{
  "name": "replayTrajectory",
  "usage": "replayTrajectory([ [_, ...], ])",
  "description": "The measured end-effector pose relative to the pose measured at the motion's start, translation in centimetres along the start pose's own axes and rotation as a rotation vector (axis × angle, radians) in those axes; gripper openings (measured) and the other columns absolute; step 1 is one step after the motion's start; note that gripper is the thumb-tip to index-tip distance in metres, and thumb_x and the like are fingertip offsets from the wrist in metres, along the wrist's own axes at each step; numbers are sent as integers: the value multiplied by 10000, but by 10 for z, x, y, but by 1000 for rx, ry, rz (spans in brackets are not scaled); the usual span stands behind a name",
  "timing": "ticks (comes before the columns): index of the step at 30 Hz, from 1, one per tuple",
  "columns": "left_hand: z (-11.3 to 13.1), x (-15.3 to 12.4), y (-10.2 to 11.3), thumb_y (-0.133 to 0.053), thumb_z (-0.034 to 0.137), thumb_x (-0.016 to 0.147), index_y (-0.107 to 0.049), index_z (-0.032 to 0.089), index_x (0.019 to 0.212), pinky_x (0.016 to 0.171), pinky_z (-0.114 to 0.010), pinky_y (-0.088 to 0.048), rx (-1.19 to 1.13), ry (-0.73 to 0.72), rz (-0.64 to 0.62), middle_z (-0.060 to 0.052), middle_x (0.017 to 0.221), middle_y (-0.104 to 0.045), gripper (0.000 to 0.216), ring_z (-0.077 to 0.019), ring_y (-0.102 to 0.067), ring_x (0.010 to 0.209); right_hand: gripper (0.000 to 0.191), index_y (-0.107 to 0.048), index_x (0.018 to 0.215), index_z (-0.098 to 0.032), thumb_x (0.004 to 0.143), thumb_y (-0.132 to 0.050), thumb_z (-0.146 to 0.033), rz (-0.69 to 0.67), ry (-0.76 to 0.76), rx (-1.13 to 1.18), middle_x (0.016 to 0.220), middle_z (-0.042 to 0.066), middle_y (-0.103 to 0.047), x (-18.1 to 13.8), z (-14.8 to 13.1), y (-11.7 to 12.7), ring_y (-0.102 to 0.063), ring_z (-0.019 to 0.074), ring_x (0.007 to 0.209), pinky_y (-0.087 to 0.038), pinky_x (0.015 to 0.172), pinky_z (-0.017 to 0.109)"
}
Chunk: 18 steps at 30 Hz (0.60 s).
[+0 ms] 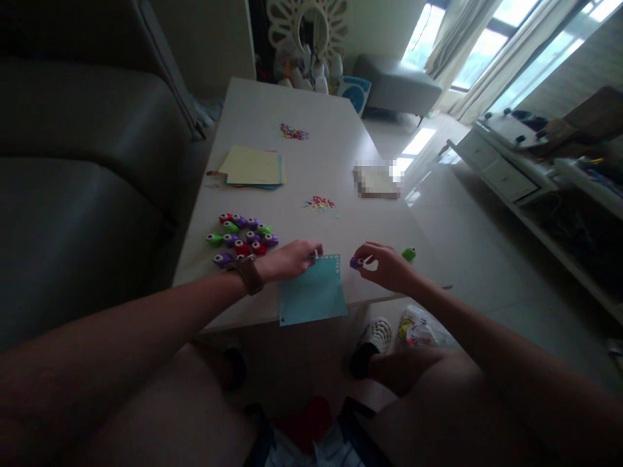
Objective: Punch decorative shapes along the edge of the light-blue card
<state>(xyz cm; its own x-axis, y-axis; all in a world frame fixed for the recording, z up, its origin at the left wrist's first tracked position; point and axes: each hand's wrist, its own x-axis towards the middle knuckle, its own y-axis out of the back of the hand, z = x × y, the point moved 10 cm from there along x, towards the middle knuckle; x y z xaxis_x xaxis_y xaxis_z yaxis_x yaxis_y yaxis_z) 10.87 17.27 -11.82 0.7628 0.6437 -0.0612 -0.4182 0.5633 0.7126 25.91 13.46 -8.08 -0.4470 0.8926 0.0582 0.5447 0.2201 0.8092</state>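
Observation:
A light blue sheet of paper lies at the table's near edge, with small punched holes along its top edge and upper right side. A dark spot marks its lower left corner. My left hand, with a brown watch band at the wrist, is closed at the sheet's top edge, fingers curled down onto it. Just right of the sheet, my right hand pinches a small purple craft punch with a white eye-like spot between thumb and fingers. Beyond that hand sits a green craft punch, partly hidden.
Several red, purple and green craft punches cluster on the left. Coloured paper bits form a near pile and a far pile. A paper stack lies at left, a blurred block at right. A plastic bag is on the floor.

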Motion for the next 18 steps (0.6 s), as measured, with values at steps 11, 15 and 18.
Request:
replayTrajectory([
  [11,5,-1,-2,-526,78,843,-539,152,1200,810,-315,-462,-95,-24,2,-81,992,-649,365,-206,-612,896,176,-682,947,-208,803,-663,-107,10,73,31,931,22,-683,3,-6,-7,-618,130,769,-512,701,264],
  [15,4,-1,-2,-531,84,843,-532,150,1209,816,-315,-457,-108,-24,9,-83,991,-642,372,-206,-609,900,195,-688,940,-223,796,-667,-93,12,89,22,929,19,-680,3,-7,-9,-619,133,771,-512,693,264],
  [18,3,0,-2,-525,87,851,-527,156,1213,810,-310,-455,-118,-29,8,-75,978,-639,368,-201,-606,891,190,-686,940,-228,803,-665,-97,12,94,17,918,18,-679,3,-9,-10,-622,138,777,-513,703,273],
])
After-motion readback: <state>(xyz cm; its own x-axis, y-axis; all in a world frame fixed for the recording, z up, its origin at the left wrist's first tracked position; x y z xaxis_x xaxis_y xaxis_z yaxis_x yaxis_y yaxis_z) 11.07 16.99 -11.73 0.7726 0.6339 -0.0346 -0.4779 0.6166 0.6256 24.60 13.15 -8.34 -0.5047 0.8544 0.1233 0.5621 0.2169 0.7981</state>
